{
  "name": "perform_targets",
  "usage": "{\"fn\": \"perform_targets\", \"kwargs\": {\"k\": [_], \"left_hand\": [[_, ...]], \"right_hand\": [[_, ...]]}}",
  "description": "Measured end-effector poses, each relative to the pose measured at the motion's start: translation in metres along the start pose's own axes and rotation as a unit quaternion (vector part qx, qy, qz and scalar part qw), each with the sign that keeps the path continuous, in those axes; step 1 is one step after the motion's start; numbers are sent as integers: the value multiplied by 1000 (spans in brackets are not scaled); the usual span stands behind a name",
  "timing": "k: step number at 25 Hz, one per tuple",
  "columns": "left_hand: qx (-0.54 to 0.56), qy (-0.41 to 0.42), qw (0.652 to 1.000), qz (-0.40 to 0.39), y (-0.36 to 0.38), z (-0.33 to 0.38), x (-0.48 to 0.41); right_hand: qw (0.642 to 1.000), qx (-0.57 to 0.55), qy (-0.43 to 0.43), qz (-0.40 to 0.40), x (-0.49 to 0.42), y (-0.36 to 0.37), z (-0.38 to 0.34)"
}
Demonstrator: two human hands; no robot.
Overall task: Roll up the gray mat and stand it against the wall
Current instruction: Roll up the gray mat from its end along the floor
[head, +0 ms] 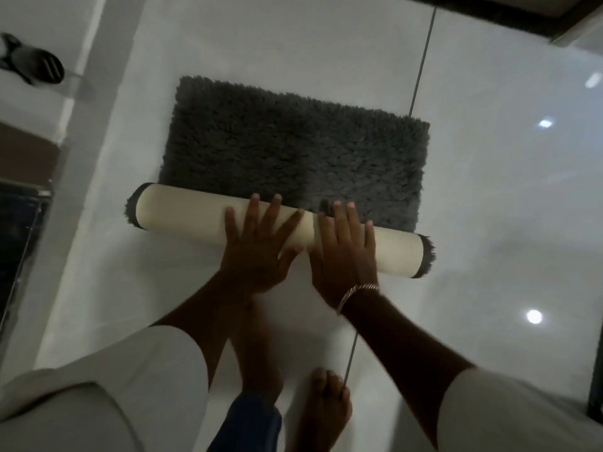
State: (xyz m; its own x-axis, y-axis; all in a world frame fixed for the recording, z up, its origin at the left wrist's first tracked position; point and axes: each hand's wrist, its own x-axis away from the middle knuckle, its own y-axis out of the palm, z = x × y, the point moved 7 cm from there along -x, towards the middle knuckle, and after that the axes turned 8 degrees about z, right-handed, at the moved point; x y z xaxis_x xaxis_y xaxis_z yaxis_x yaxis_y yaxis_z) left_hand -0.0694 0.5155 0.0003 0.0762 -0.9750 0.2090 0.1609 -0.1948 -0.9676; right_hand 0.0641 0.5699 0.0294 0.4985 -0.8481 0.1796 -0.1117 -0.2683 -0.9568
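Observation:
A shaggy gray mat (293, 148) lies on the white tiled floor, partly rolled from its near edge. The rolled part (182, 210) is a cream-backed tube with gray fringe at both ends, lying across the mat's near side. My left hand (257, 249) rests flat on the middle of the roll, fingers spread. Beside it, also flat on the roll, is my right hand (346, 249), a bracelet on its wrist. Neither hand grips the roll; both palms press on top of it.
A white wall or door frame (94, 102) runs along the left, with a dark slipper-like object (39, 65) beyond it. My bare feet (326, 409) stand just behind the roll. A dark threshold (489, 14) crosses the top right. Glossy tiles stretch to the right.

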Motion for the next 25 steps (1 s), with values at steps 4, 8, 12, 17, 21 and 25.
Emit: {"fn": "perform_targets", "kwargs": {"k": [4,8,12,17,21,25], "left_hand": [[26,-72,993,85,-41,-5,-52],[27,-74,993,89,-44,3,-46],[53,-74,996,19,-42,-20,-94],[101,-70,992,20,-71,-15,-140],[115,-174,961,180,-96,-14,-123],[354,-478,801,65,-51,-30,-109]], "right_hand": [[995,19,-13,-94,-44,3,10],[985,19,53,-160,-115,-9,30],[998,14,31,-51,-101,-32,4],[977,13,54,-206,-114,-11,15],[967,18,66,-244,-190,-12,36],[970,39,48,-236,-258,-14,50]]}}
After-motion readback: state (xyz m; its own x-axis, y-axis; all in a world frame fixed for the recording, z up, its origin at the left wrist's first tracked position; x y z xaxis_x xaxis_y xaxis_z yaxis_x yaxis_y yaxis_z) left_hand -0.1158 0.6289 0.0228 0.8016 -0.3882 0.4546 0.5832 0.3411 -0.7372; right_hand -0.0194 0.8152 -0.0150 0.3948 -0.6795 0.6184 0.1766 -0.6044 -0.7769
